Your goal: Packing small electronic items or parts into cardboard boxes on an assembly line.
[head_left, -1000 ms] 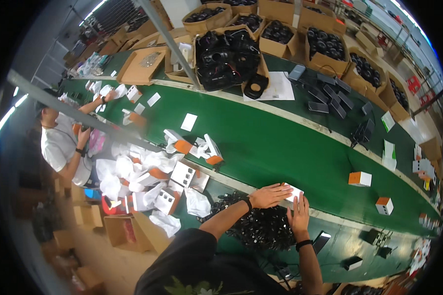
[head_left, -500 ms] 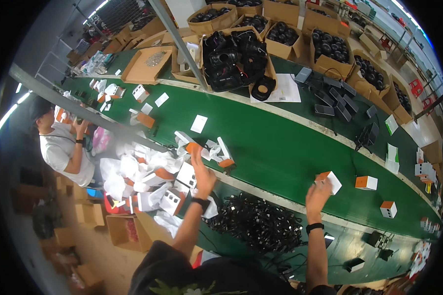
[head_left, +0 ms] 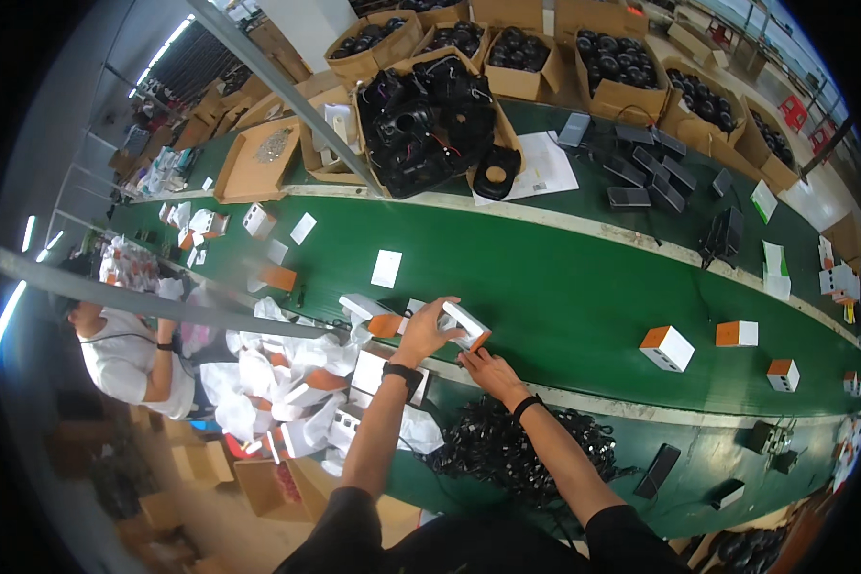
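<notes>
My left hand grips an open white-and-orange box at the near edge of the green conveyor belt. My right hand is just below the box, its fingers closed together by the box's lower edge. Something small and dark shows at those fingertips, too hidden to name. Left of my hands lies a heap of white wrapping bags with more orange-and-white boxes among them. A closed white-and-orange box stands on the belt to the right.
Black cables lie piled below the belt. Further boxes stand at right; a white card lies mid-belt. Beyond are a carton of black housings and dark rectangular devices. A metal pole rises at left, near a co-worker.
My right hand has let go of the closed box on the right and moved left to the open one. My left hand has moved right and taken hold of that open box.
</notes>
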Available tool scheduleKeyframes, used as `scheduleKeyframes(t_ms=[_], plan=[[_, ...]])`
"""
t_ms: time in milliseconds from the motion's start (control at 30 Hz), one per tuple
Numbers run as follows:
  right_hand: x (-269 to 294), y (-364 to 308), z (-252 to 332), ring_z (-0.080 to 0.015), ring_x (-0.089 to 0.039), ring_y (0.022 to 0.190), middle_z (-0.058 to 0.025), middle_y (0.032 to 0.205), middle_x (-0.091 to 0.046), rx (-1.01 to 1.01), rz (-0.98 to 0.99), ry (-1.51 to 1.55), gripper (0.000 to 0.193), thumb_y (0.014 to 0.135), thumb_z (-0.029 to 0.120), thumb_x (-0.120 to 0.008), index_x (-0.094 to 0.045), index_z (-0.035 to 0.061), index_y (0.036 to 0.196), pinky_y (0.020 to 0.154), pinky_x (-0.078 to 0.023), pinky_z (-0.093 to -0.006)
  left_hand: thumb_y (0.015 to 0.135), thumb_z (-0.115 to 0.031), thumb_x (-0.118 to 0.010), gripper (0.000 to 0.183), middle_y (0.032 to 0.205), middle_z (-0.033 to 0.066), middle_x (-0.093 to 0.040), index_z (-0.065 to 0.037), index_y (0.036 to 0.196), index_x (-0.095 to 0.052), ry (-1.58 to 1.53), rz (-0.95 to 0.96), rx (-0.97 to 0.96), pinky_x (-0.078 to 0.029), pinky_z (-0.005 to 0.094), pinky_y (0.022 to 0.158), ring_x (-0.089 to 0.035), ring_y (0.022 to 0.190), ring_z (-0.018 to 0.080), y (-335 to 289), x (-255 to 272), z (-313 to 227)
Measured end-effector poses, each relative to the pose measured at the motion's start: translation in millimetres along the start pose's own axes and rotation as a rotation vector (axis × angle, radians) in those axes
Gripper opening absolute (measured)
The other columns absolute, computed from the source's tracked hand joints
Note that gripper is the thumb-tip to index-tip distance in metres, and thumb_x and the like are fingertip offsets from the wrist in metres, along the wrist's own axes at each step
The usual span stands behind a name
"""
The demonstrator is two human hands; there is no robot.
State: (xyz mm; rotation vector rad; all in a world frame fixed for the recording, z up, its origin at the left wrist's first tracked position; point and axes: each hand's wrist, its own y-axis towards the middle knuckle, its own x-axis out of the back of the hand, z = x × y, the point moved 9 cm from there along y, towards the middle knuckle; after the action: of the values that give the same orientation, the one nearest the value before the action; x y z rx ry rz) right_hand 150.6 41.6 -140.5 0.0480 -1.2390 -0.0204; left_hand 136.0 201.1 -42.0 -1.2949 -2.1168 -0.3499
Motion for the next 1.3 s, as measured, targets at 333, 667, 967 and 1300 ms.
scheduleKeyframes(t_ms=[333,667,967,1300], plan=[[57.2,-82.8,-47.3,-0.0272,-0.062,0.117,-0.0069,0.114,-0.064,-0.166,-0.152,-0.06,0.042,0.088,0.007,-0.074,-0.073,0.0046,0.13,0.091,-0.059,-0.0401,0.07,-0.036,-0.103,0.083,0.132,0.0121,-0.071,-0.007,0.139,-0.066,-0.148,-0.168,0.044,-0.059,0.0421,0.091,-0.071,0.101,0.0314,-20.2,-37.4,-2.3],[189.9,-52.1,-23.7,-0.0253,-0.061,0.099,0.0,0.108,-0.076,-0.144,-0.636,0.045,0.029,0.086,0.008,-0.078,-0.082,0.0043,0.114,0.084,-0.051,-0.0416,0.082,-0.017,-0.094,0.054,0.129,0.0094,-0.075,-0.011,0.131,-0.073,-0.212,-0.231,-0.023,-0.052,0.045,0.109,-0.061,0.126,0.0346,-23.4,-66.9,-19.2],[127.6,-28.8,-48.7,-0.0313,-0.057,0.127,-0.004,0.117,-0.072,-0.296,-0.348,-0.313,0.038,0.091,0.015,-0.068,-0.078,0.005,0.127,0.117,-0.038,-0.0638,0.089,-0.026,-0.093,0.078,0.139,0.0172,-0.063,-0.008,0.155,-0.055,-0.257,-0.047,0.01,-0.049,0.0447,0.112,-0.056,0.132,0.0339,-24.8,-93.1,-7.6],[126.2,-38.3,-58.0,-0.0342,-0.055,0.131,-0.0146,0.118,-0.065,-0.363,-0.45,-0.291,0.029,0.09,0.017,-0.068,-0.076,0.0012,0.114,0.123,-0.032,-0.0708,0.103,-0.022,-0.08,0.068,0.157,0.0098,-0.055,-0.002,0.16,-0.049,-0.933,-0.003,0.054,-0.037,0.0384,0.122,-0.05,0.142,0.0204,-33.9,-122.3,8.5]])
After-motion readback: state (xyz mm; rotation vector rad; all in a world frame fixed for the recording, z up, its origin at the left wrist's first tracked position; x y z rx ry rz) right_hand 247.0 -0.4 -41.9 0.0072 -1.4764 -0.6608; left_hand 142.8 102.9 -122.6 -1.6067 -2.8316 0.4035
